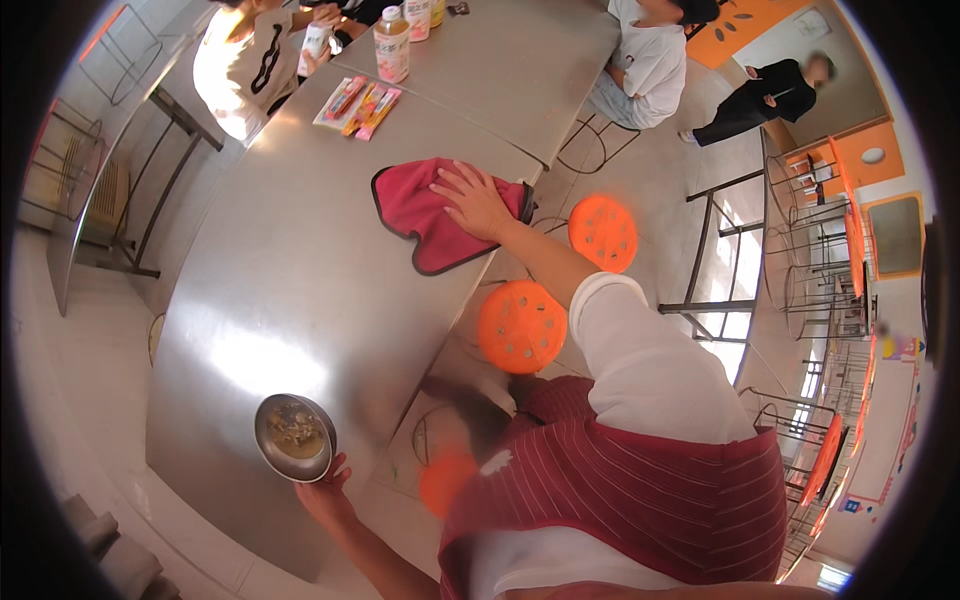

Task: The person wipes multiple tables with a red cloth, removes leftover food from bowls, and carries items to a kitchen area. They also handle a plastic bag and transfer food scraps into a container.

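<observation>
My left hand (328,486) holds a metal bowl (295,437) by its lower right rim, over the near end of the stainless steel table (247,277). The bowl is tilted and has some liquid with food bits in it. My right hand (474,202) lies flat, fingers spread, on a dark red cloth (427,225) with a black edge, at the table's right side. The cloth is spread on the tabletop and reaches the edge.
Snack packets (358,107) and a drink bottle (392,45) stand farther up the table. Orange stools (523,327) are along its right side. Two people sit at the far end; another person (780,94) stands at the upper right.
</observation>
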A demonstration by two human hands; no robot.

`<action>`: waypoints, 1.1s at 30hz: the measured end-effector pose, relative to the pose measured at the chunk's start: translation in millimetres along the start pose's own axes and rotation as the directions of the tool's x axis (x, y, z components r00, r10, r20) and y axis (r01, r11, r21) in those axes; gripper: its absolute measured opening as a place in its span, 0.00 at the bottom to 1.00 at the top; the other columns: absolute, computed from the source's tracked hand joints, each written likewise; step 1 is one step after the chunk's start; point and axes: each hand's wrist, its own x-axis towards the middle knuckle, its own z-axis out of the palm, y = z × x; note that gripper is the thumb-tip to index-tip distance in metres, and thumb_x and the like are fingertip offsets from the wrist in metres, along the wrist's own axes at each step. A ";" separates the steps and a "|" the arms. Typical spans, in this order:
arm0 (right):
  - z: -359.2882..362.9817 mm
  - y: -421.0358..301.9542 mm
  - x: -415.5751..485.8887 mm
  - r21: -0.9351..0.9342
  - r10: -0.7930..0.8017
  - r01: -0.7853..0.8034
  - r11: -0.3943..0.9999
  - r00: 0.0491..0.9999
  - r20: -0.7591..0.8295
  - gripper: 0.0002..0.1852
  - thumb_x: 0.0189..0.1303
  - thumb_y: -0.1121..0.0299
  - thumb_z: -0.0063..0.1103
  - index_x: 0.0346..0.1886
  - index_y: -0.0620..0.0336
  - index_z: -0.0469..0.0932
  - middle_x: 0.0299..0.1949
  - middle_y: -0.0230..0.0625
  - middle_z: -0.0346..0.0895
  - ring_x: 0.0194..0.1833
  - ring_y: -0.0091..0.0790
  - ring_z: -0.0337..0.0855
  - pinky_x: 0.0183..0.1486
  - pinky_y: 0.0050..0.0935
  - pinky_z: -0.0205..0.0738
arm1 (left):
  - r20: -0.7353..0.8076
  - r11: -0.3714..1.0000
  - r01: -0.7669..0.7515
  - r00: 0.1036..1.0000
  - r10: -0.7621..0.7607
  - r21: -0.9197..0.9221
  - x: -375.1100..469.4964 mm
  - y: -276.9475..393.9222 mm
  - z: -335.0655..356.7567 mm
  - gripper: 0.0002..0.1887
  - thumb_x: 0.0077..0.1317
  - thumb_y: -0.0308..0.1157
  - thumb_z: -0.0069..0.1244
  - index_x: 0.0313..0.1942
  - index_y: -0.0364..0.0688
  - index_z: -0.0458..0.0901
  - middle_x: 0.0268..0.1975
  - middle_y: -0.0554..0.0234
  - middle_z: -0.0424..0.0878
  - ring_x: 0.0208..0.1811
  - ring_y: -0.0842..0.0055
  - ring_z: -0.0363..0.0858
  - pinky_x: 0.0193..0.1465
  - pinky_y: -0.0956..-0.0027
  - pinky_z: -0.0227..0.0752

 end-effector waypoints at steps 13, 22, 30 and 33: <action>4.3 251.7 22.5 -0.233 0.393 -0.410 0.882 0.912 -0.118 0.25 0.58 0.66 0.53 0.62 0.53 0.73 0.70 0.31 0.63 0.67 0.44 0.62 0.56 0.56 0.63 | 0.151 0.993 -0.105 0.984 0.097 0.045 -92.8 -12.3 244.3 0.24 0.72 0.45 0.41 0.58 0.35 0.71 0.47 0.45 0.84 0.38 0.66 0.86 0.31 0.73 0.77; -83.1 465.6 -143.4 0.035 0.563 -0.587 0.809 0.791 0.239 0.20 0.64 0.64 0.48 0.57 0.59 0.75 0.56 0.48 0.76 0.54 0.55 0.77 0.57 0.43 0.72 | 0.295 0.995 0.008 0.955 0.023 -0.102 -178.0 -39.1 376.8 0.22 0.72 0.45 0.40 0.57 0.38 0.74 0.45 0.52 0.85 0.35 0.72 0.86 0.27 0.75 0.76; -139.8 517.5 -359.0 0.301 0.739 -0.818 0.490 0.573 0.354 0.25 0.68 0.55 0.48 0.61 0.63 0.72 0.56 0.55 0.76 0.59 0.54 0.75 0.62 0.45 0.66 | 0.250 0.985 -0.079 0.968 0.039 0.152 -218.5 -31.0 406.0 0.23 0.72 0.44 0.38 0.58 0.38 0.74 0.46 0.53 0.85 0.39 0.72 0.85 0.34 0.74 0.75; -169.1 495.8 -394.5 0.423 0.784 -0.867 0.265 0.449 0.429 0.24 0.68 0.58 0.49 0.62 0.62 0.72 0.55 0.48 0.77 0.57 0.44 0.76 0.61 0.38 0.67 | 0.206 0.995 -0.029 0.978 0.009 0.093 -226.4 -38.6 403.8 0.22 0.72 0.43 0.39 0.58 0.37 0.73 0.46 0.54 0.85 0.40 0.72 0.86 0.36 0.74 0.75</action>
